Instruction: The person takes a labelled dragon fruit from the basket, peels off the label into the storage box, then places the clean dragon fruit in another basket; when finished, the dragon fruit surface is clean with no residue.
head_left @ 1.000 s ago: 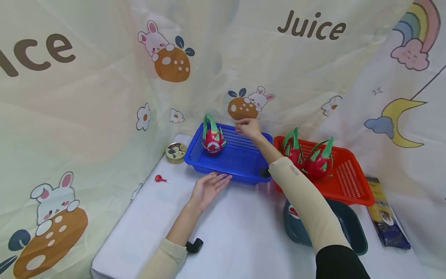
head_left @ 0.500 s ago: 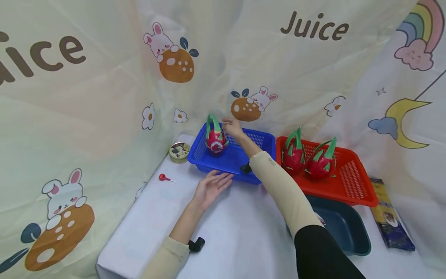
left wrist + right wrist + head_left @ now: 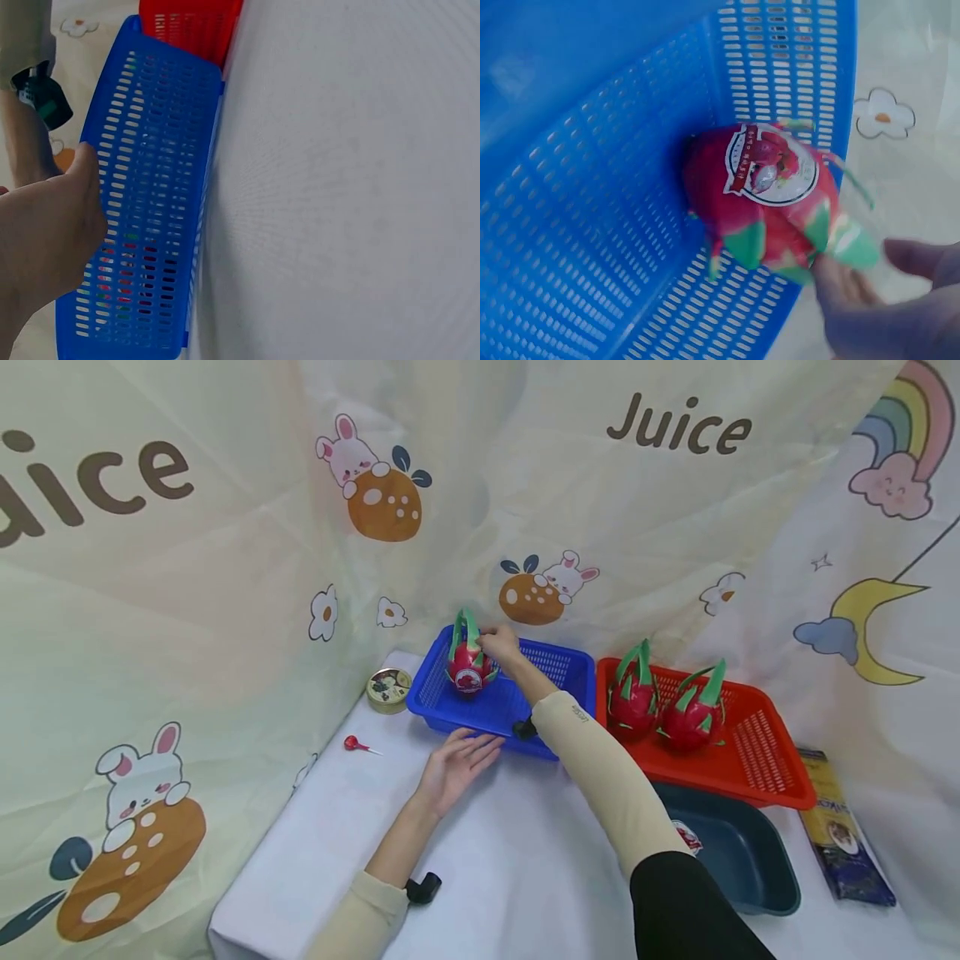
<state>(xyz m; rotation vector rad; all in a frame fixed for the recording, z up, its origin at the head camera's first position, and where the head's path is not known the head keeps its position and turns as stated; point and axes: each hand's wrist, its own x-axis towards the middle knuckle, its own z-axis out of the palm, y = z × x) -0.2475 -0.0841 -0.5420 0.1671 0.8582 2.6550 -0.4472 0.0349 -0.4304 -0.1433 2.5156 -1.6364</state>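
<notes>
Dragon fruit (image 3: 468, 670), head view: sits leaves-up in the blue basket (image 3: 502, 703) on the bench (image 3: 480, 852), its leaves at the right hand's (image 3: 501, 645) fingers. Left hand (image 3: 456, 768) at the near wall, fingers extended, released. Left wrist view: red shows through the slots. Right wrist view: leaf tip between thumb and fingers; whether grasped cannot be told.

Cream forearm sleeves (image 3: 607, 777) are ending near small black wrist devices (image 3: 424, 888); small dark lettering (image 3: 580, 714) is marking the right one, and black fabric (image 3: 686, 902) is showing at lower right.
</notes>
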